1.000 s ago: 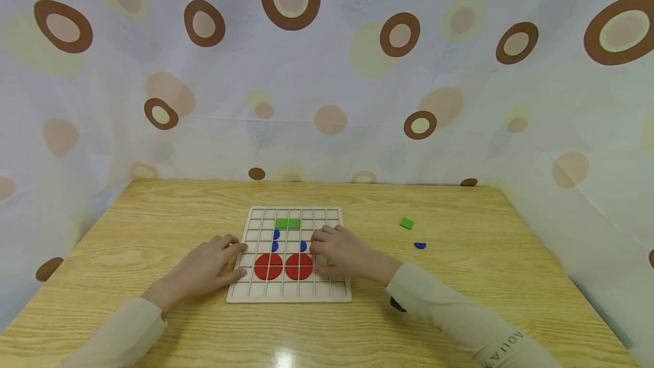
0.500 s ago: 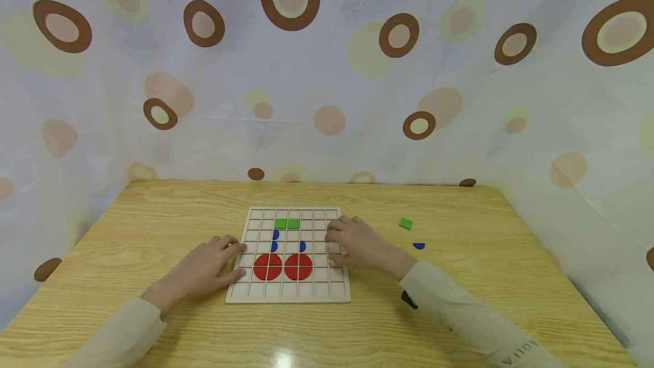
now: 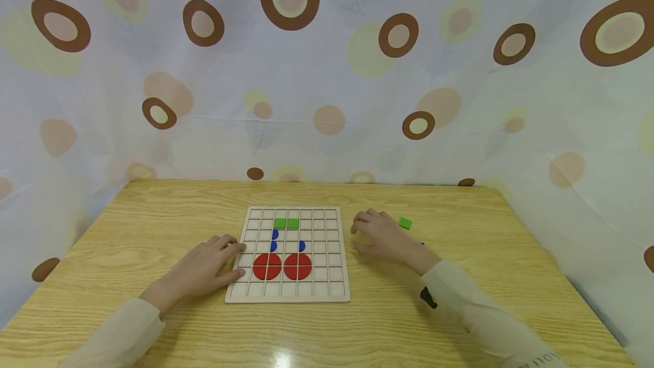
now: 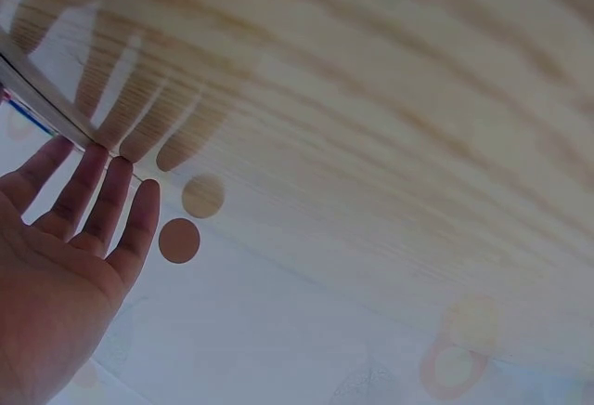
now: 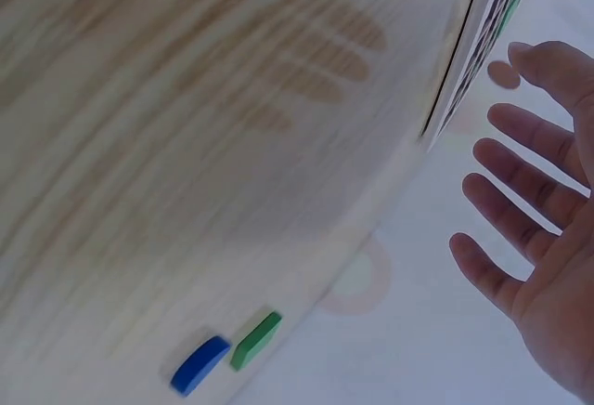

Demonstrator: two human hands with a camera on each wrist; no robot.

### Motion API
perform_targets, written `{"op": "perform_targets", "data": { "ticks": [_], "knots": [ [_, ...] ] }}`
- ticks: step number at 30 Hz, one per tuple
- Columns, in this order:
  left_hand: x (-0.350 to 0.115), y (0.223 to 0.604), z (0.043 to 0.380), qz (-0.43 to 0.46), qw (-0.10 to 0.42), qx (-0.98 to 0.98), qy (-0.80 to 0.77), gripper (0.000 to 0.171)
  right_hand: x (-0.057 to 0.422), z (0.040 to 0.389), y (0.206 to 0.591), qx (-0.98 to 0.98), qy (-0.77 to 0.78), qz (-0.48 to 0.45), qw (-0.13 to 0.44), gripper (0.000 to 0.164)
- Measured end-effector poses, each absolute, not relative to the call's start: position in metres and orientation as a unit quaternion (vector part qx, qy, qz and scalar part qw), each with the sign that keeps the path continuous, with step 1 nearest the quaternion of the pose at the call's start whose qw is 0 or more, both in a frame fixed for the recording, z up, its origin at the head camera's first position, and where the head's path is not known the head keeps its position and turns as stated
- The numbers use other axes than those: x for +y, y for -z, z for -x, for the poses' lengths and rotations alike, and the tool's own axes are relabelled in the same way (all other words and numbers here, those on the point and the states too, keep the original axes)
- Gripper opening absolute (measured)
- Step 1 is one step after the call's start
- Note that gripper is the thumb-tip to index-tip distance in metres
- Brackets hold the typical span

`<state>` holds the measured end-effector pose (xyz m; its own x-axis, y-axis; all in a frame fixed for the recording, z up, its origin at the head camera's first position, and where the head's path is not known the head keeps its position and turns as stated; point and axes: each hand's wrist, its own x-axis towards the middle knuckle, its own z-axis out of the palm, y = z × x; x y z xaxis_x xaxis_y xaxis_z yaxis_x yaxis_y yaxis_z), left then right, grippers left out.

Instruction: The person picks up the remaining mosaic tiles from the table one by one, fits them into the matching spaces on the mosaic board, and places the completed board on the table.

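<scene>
A pale gridded board (image 3: 321, 289) lies on the table. Two red discs made of quarter pieces (image 3: 260, 260), two green squares (image 3: 280, 223) and three blue half-circles (image 3: 302, 246) sit in its cells. My left hand (image 3: 199, 266) rests with fingertips at the board's left edge, fingers spread and relaxed. To the right of the board, my right hand (image 3: 383, 238) hovers over the tabletop, its fingers loosely extended and holding nothing. Beyond it lie a loose green square (image 3: 405, 223) and a loose blue half-circle (image 5: 200, 365), the latter mostly hidden behind that hand in the head view.
The wood-grain table (image 3: 194, 203) ends at a patterned curtain (image 3: 327, 72), which also hangs along both sides. A small black item (image 3: 428, 297) shows under the right sleeve.
My right hand has drawn off the board to the right, toward the loose pieces, and now covers most of the loose blue half-circle. My left hand has stayed at the board's edge.
</scene>
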<state>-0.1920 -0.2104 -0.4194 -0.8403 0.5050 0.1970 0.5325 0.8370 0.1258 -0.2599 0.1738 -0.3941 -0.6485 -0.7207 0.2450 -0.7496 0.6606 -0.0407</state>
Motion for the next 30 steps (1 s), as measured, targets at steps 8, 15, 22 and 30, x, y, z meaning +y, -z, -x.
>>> {"op": "perform_targets", "data": {
  "ticks": [8,15,22,30],
  "knots": [
    [-0.21,0.42,0.193,0.273,0.077,-0.955,0.086,0.049,0.201,0.263,0.396,-0.919,-0.083,-0.37,0.109,0.023],
    [-0.21,0.42,0.193,0.276,0.082,-0.954,0.084,0.048,0.227,0.264,0.397,-0.927,-0.09,-0.348,0.11,0.023],
    [-0.21,0.419,0.193,0.274,0.077,-0.955,0.086,0.048,0.253,0.268,0.402,-0.927,-0.105,-0.341,0.111,0.022],
    [-0.211,0.419,0.192,0.275,0.076,-0.954,0.088,0.048,0.277,0.271,0.406,-0.928,-0.125,-0.338,0.096,0.019]
  ]
}}
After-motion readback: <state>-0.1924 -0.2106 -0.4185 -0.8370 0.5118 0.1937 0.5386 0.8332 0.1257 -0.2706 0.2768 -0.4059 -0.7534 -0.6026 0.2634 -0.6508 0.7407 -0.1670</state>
